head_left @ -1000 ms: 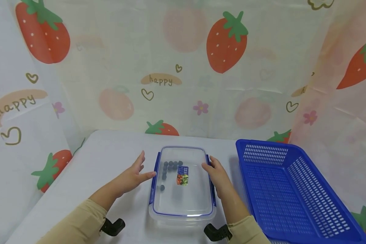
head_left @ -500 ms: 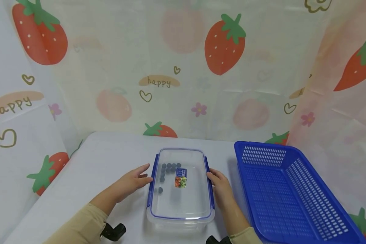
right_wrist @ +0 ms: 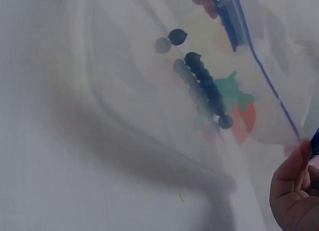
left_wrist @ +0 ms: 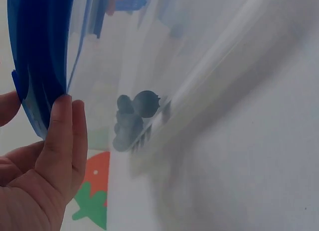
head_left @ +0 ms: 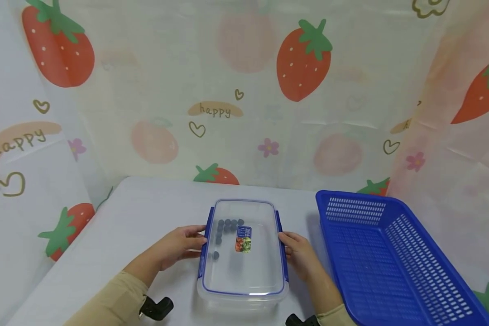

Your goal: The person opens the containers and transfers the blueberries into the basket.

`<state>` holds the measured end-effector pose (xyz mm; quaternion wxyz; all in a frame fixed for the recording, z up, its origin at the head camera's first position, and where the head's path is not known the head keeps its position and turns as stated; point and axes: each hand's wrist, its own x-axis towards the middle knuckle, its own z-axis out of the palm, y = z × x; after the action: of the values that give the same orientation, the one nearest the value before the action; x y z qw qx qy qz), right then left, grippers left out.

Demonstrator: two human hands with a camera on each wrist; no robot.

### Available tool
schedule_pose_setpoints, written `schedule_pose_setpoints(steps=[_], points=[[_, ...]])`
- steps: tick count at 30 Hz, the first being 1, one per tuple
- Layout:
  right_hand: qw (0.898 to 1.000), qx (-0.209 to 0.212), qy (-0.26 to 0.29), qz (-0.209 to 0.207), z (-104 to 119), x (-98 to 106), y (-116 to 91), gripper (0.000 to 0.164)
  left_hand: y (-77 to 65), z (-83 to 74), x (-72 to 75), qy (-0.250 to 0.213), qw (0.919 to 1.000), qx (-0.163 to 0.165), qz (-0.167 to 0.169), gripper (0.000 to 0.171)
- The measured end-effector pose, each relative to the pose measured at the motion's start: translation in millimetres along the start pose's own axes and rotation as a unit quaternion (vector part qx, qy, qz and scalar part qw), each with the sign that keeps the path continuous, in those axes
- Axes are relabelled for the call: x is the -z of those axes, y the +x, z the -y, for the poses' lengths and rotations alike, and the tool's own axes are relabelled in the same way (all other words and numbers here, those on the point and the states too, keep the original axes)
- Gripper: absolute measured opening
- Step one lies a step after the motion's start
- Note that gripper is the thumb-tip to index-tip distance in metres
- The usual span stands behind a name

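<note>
A clear plastic food container [head_left: 244, 276] with a blue-edged transparent lid stands on the white table, several blueberries [head_left: 227, 225] inside it. In the left wrist view the blueberries [left_wrist: 146, 104] show through the clear wall, grouped near the bottom. My left hand [head_left: 173, 248] pinches the blue latch [left_wrist: 40, 42] on the container's left side, thumb on one face and fingers on the other. On the opposite side my right hand [head_left: 303, 256] grips the other blue latch [head_left: 282, 244] with thumb and curled fingers; part of that hand is cut off in its wrist view.
A large blue perforated basket [head_left: 391, 267] stands close to the right of the container. Behind the white table [head_left: 159, 192] hangs a strawberry-patterned cloth [head_left: 244, 90]. A printed label [head_left: 243, 239] sits on the lid.
Both hands have come in to the container's sides and now hold its latches. The left hand was apart from it at first, fingers spread; the right hand has slid toward me along its side.
</note>
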<state>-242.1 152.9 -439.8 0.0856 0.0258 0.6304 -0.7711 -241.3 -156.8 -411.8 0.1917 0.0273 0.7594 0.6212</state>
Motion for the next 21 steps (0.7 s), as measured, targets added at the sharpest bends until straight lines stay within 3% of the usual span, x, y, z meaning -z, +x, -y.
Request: schedule_pose_setpoints(steps=[6, 16, 21], points=[[0.999, -0.010, -0.013, 0.043, 3.0, 6.6, -2.1, 0.037, 1.8, 1.9, 0.4, -0.016, 0.9998, 0.009, 0.003, 0.059], [0.998, -0.029, -0.012, 0.056, 3.8, 9.1, -2.9, 0.029, 6.5, 4.2, 1.2, -0.036, 0.9989, 0.025, 0.015, 0.062], [0.998, -0.027, 0.011, 0.058, 2.7, 8.2, 0.9, 0.016, 8.5, 3.5, 1.4, -0.048, 0.9982, 0.027, 0.024, 0.061]])
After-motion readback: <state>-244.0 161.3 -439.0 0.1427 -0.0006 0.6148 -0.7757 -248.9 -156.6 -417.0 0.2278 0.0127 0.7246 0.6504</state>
